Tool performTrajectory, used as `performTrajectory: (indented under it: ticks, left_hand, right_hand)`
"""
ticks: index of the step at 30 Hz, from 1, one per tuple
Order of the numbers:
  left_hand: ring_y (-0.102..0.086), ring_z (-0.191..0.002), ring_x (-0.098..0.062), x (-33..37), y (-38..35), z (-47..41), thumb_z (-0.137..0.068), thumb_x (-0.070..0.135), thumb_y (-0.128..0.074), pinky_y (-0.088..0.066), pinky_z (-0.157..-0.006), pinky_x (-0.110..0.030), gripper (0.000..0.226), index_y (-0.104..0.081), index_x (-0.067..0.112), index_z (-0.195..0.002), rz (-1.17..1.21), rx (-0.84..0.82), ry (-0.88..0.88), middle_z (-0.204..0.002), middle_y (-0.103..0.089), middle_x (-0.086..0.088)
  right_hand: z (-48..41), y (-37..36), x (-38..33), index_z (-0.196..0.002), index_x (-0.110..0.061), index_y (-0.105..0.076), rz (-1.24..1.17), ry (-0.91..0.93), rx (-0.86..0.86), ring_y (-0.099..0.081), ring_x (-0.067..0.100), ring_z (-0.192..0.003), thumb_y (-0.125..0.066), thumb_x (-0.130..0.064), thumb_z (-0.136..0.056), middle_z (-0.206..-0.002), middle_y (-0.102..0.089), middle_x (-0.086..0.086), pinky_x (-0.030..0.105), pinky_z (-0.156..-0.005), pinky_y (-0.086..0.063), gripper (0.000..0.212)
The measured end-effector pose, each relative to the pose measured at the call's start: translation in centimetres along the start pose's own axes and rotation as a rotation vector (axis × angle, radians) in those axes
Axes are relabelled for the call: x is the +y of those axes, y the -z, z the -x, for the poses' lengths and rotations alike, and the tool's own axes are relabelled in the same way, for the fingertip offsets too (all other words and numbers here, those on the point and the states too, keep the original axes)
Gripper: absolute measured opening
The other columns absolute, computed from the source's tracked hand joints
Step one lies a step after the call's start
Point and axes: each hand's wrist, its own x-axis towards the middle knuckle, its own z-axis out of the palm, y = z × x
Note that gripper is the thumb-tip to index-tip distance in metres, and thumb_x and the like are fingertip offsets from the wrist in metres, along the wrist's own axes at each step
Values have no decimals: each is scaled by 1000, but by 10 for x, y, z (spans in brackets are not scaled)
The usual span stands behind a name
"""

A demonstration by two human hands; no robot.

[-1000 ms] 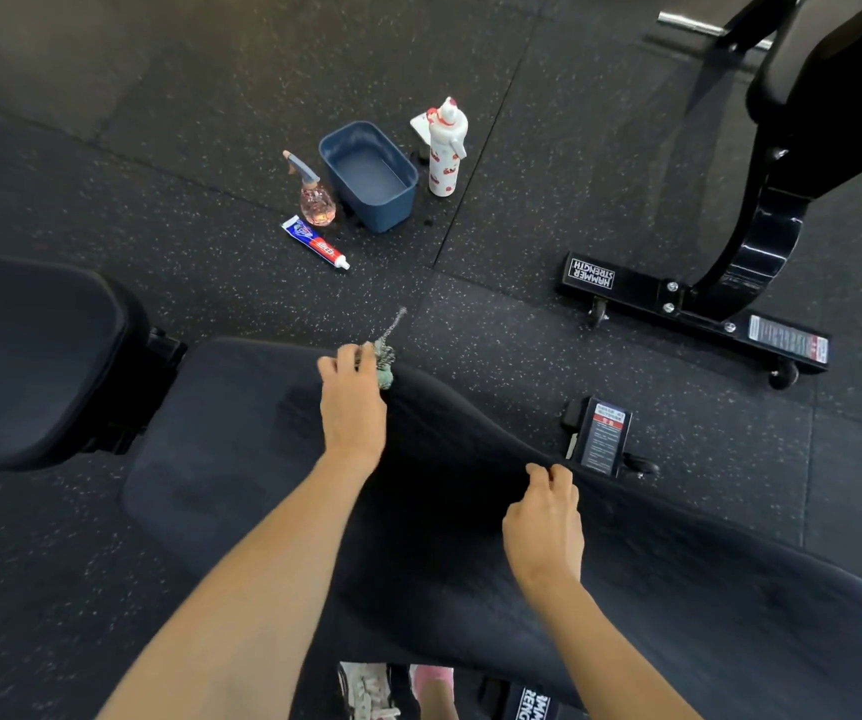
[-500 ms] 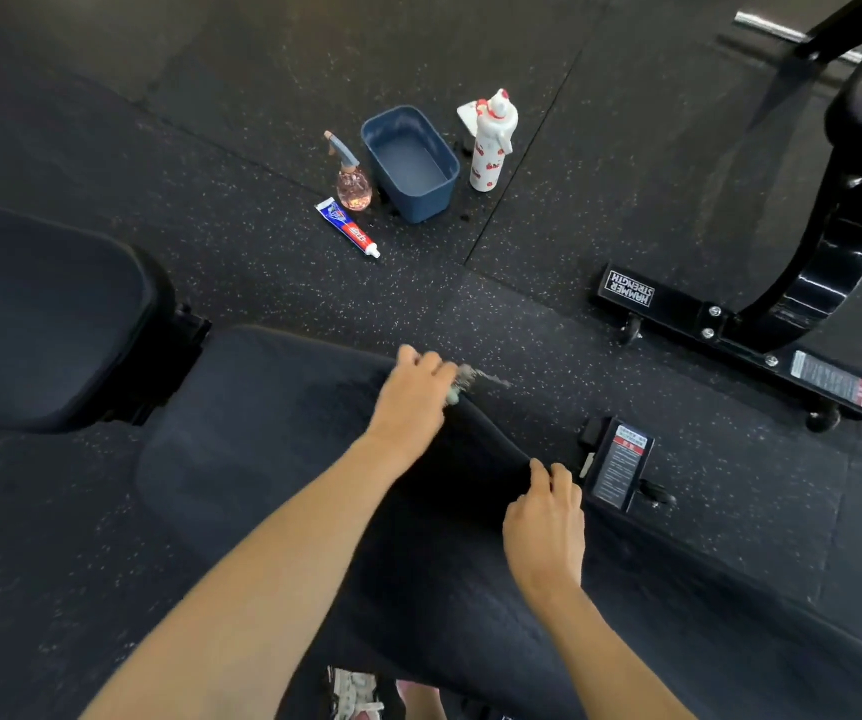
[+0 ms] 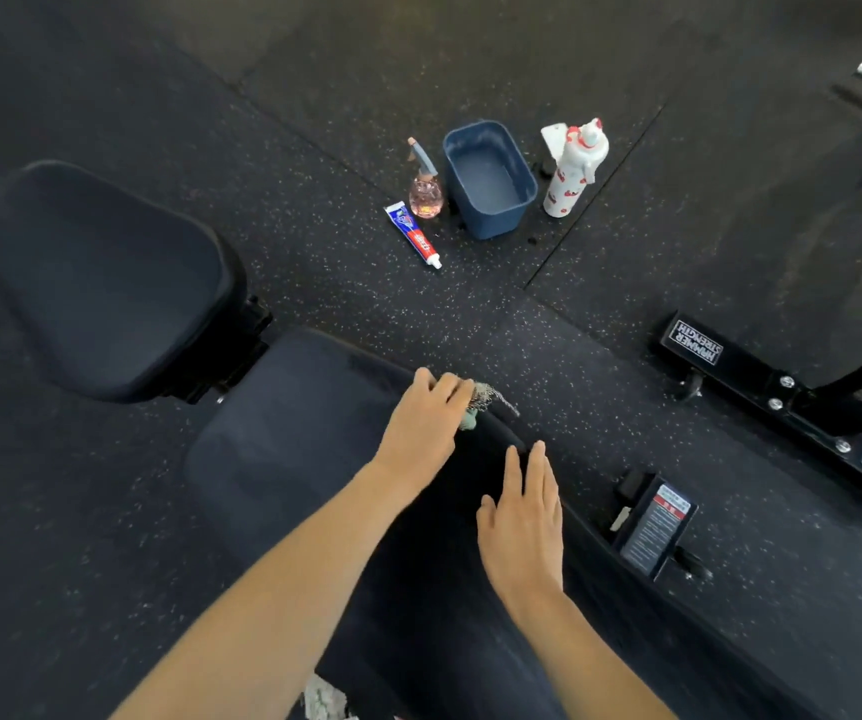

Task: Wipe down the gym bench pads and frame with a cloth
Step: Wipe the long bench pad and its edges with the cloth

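A long black bench pad runs from the middle of the view to the lower right, with a separate black seat pad to its left. My left hand lies on the pad's far edge with a greenish-grey cloth under its fingers; only the frayed end of the cloth shows past the fingertips. My right hand rests flat on the same edge a little nearer to me, fingers straight, holding nothing. The black bench frame with a label sticks out below the pad on the right.
On the speckled rubber floor beyond the bench stand a blue tub, a pink spray bottle, a white bottle with red print and a toothpaste tube. Another machine's black base lies to the right.
My left hand has slid the cloth rightward along the pad's far edge. My right hand's fingers have straightened out flat on the pad.
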Motion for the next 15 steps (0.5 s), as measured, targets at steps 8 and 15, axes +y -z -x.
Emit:
performTrajectory:
  ticks: [8, 15]
  left_hand:
    - [-40, -96, -37, -139, 28, 8, -80, -12, -52, -44, -82, -43, 54, -52, 0, -133, -12, 192, 542, -117, -56, -16]
    - [-37, -91, -29, -103, 14, 1, -81, -12, -51, -46, -74, -36, 48, -57, 3, -126, 153, 358, 707, -123, -60, -8]
  right_hand:
    - [-14, -27, -29, -153, -9, -2, 53, 70, 34, 2, 28, -149, -39, -33, -101, -159, 14, 16, 39, -121, -3, 68]
    - [-18, -42, -24, -142, 1, -41, 162, 80, 165, -44, 38, -132, -74, -26, -79, -150, -30, 27, 49, -104, -42, 76]
